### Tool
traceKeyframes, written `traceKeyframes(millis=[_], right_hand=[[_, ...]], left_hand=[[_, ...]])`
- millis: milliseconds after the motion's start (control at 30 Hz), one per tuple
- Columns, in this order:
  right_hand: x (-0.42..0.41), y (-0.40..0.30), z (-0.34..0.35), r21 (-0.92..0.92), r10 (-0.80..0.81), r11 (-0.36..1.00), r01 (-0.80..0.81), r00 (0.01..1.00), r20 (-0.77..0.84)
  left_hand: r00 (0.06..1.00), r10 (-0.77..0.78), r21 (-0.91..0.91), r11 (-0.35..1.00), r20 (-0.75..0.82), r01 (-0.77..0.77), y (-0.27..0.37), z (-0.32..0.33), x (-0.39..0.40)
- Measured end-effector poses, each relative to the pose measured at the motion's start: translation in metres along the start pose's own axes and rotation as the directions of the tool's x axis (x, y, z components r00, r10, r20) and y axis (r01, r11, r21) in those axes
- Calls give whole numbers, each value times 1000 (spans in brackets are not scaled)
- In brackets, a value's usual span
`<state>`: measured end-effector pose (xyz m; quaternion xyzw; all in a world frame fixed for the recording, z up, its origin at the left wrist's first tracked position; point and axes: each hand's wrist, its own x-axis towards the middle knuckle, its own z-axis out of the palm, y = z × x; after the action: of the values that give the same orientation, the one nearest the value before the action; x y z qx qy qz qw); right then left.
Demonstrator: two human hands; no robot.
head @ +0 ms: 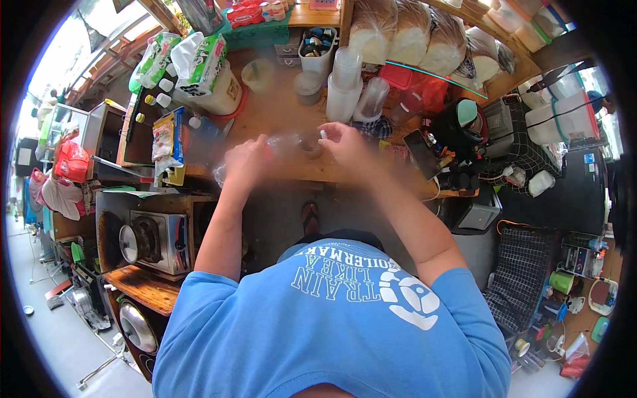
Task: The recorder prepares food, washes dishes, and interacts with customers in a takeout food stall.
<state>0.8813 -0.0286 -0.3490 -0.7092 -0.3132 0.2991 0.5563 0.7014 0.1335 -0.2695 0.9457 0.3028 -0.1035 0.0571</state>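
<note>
My left hand (247,160) grips a clear plastic bottle (284,141). The bottle lies tilted on its side in that grip, its narrower end pointing right. Something pink shows at the bottle near my fingers, too blurred to tell. My right hand (346,142) pinches a small white bottle cap (323,135) between thumb and fingers, apart from the bottle. Between the two hands a small round container with brown contents (311,147) stands on the wooden table (283,117). A smudge blurs this middle part of the view.
Stacked clear plastic cups (345,89) stand behind my right hand. A tub with a tissue pack (206,59) on top is at the back left. Bagged bread loaves (405,37) line a shelf. A smartphone (420,153) lies right; a gas stove (157,241) is lower left.
</note>
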Motion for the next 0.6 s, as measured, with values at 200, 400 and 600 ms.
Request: traceKeyframes(millis=[200,400,600], right_hand=[[-1,-2,1,-26,8,1000,-8,1000,11],[1,-2,3,-23,25,999,-25,1000,15],[1,-5,5,-5,42,999,-42,999,19]], left_hand=[[1000,-11,16,1000,-8,11,-1,1,-1],[999,10,14,1000,-53,-10,-2,2,-2],[997,16,1,1000,-72,-16,-3,-1,-5]])
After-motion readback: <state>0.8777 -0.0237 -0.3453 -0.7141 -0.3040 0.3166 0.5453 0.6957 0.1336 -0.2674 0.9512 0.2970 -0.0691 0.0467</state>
